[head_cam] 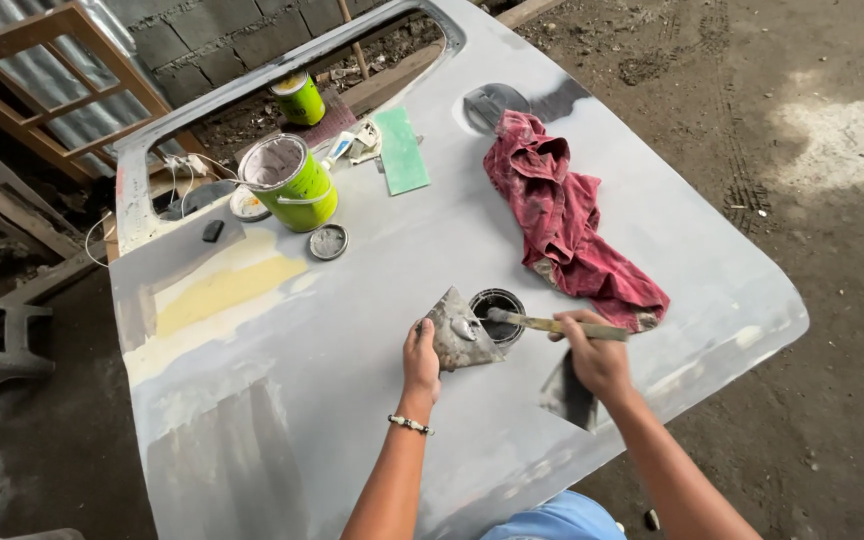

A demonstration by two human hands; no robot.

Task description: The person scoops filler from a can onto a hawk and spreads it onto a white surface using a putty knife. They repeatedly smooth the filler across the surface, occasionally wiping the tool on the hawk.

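A grey car door panel (pixel 372 330) lies flat before me. My left hand (pixel 420 362) grips a grey triangular spreader (pixel 457 330) with a dab of filler on it. My right hand (pixel 597 358) holds a thin stick (pixel 552 324) whose tip reaches toward the spreader over a small round dark tin (pixel 497 304). A second dark spreader blade (pixel 568 396) hangs from under my right hand. A yellowish filler patch (pixel 222 290) shows on the panel's left.
A red rag (pixel 567 225) lies bunched on the panel's right. At the far end stand an open green can (pixel 290 182), a round lid (pixel 328 242), a green sanding sheet (pixel 400 150) and another green can (pixel 299 98). Dirt floor surrounds; wooden frames stand left.
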